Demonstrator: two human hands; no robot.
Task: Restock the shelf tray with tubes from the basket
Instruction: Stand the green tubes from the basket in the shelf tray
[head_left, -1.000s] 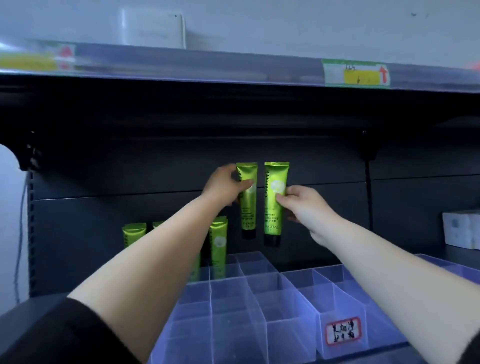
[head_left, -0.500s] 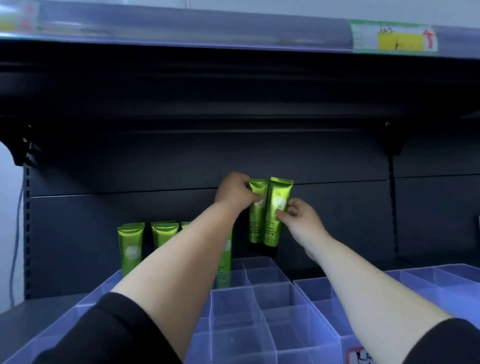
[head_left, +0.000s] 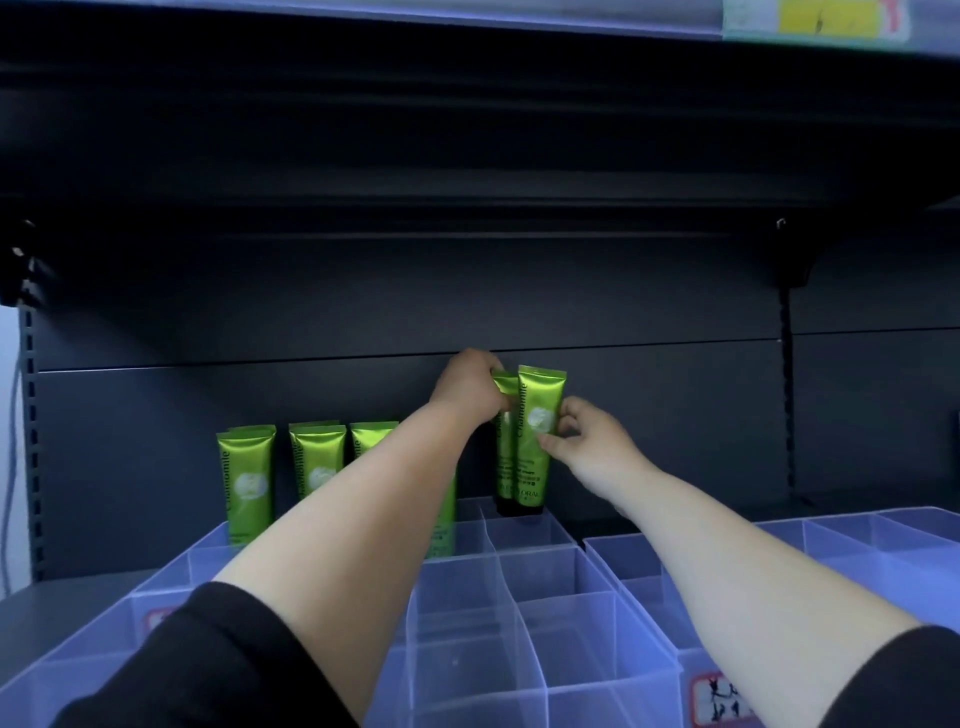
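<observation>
The left hand (head_left: 470, 387) curls its fingers round the crimped top of a glossy green plastic tube (head_left: 505, 452); the right hand (head_left: 587, 441) pinches a second green tube (head_left: 535, 441) at its 3 o'clock edge, remaining fingers loosely spread; both tubes stand upright, touching, black caps down in a rear cell of the clear divided plastic tray (head_left: 540, 566); three more green tubes (head_left: 248, 483) stand at 9 o'clock.

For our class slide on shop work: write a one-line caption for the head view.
Left hand and right hand lower two green tubes into the clear divided tray.
</observation>
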